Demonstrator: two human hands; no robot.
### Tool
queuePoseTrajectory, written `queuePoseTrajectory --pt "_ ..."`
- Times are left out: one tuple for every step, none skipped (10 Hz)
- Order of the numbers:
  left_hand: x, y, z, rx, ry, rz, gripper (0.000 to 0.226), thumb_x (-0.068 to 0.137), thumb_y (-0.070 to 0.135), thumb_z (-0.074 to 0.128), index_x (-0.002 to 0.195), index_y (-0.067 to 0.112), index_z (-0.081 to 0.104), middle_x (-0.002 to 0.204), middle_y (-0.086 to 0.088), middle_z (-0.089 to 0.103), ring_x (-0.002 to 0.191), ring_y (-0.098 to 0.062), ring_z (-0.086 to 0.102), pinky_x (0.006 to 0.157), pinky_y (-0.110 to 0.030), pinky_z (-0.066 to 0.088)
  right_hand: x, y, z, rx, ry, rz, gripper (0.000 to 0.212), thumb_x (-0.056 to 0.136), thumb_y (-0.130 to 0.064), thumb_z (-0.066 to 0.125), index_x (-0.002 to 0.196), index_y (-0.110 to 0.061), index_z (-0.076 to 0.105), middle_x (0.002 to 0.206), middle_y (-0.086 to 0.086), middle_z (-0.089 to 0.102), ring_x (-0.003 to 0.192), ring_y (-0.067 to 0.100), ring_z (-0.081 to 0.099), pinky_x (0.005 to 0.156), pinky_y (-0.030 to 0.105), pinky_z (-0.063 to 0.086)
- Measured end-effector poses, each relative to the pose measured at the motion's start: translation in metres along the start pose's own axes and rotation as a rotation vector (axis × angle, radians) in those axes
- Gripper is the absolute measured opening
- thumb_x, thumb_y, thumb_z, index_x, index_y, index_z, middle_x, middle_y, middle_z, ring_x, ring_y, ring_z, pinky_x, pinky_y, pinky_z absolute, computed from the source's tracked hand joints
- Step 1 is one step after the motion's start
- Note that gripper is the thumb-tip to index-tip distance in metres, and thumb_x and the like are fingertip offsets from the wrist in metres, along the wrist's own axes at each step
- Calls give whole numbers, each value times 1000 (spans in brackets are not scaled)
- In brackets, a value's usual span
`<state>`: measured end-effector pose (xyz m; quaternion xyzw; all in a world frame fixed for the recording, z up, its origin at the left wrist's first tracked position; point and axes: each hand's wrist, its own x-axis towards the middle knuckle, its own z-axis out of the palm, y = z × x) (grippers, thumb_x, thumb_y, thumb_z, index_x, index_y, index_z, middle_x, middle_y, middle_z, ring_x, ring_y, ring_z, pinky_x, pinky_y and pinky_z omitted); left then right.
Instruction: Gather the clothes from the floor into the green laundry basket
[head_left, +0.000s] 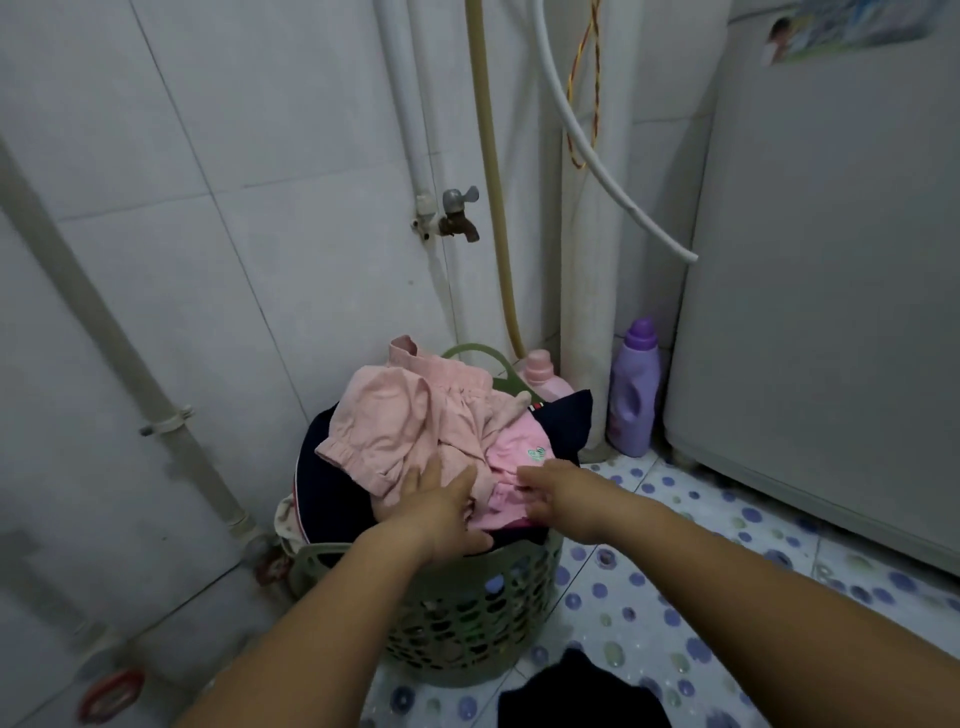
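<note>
Basket (467, 613) in the corner, heaped with pink clothes (415, 426) over navy. Both hands lie flat on the heap, fingers spread, gripping nothing: left hand (441, 506) on the pale pink piece, right hand (558, 493) on the brighter pink. One dark garment (576, 693) is on the floor, in front of the basket, below and behind the right forearm. Right hand nearer; judged next pickup. Long axis unclear, cropped by frame.

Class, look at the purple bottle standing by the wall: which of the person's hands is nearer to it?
Right. The right hand rests on the pink clothes, left of and below the purple bottle; the left hand lies farther left.
</note>
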<state>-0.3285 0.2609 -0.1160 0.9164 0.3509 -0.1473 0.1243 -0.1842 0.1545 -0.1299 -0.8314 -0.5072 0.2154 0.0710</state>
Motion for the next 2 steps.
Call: queuePoseTrajectory --pt "-23 5 -13 -10 7 61 70 83 51 58 144 32 29 155 -8 17 146 -30 13 115 -49 25 -35 7 -19 103 41 16 49 93 -31 52 138 -15 42 142 14 44 127 30 45 105 38 39" --pt "-53 16 -31 -168 165 192 42 87 40 59 125 24 52 131 -4 47 124 -20 44 100 -31 37 -75 17 -40 229 191 28 48 90 -35 56 136 -23 47 141 2 50 124 21 52 103 31 43"
